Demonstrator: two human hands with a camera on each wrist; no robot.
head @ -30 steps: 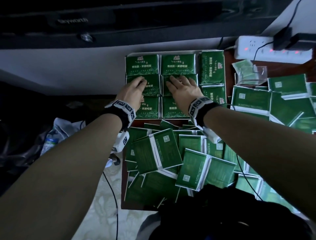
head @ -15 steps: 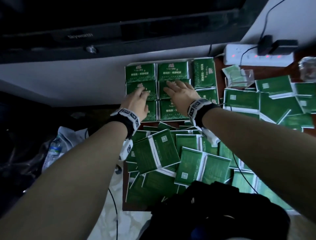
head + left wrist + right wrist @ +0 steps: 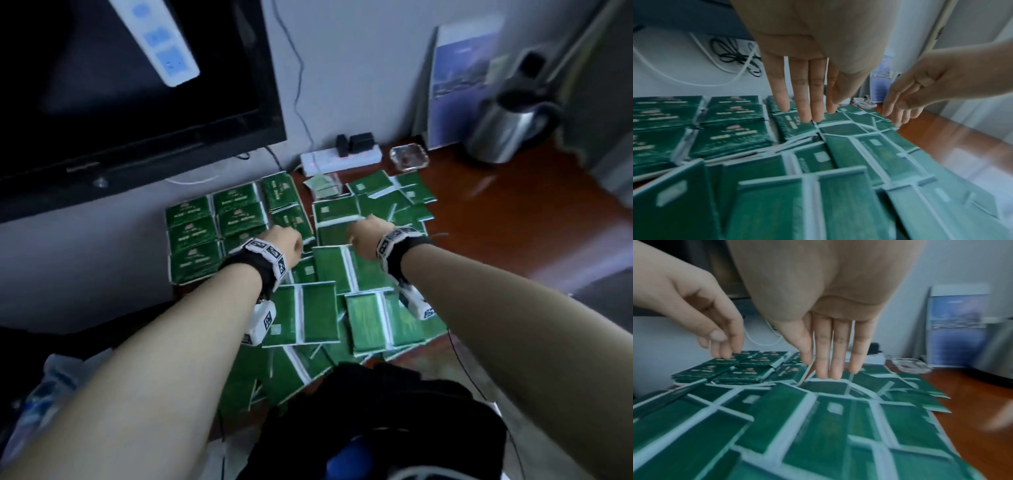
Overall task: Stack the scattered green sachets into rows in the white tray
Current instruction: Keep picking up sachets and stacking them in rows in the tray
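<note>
Nearest the person, the loose green sachets point(image 3: 317, 310) lie overlapping and mostly back-up on the brown table point(image 3: 513, 219), spreading in front of and to the right of the stacked rows point(image 3: 219, 228). Above that pile hover both hands: the left hand point(image 3: 286, 245) with fingers straight and slack, holding nothing, just in front of the rows' right column; the right hand point(image 3: 368, 236) likewise empty, its fingers point(image 3: 830, 353) pointing down at a sachet right of the rows. The likely step is picking up the next sachets. Better to lift one cleanly by an edge (they overlap, so neighbours may drag), turn it printed side up, and square it with the rows. The white tray itself is hidden beneath them. Behind the rows stands a power strip point(image 3: 340, 158).
</note>
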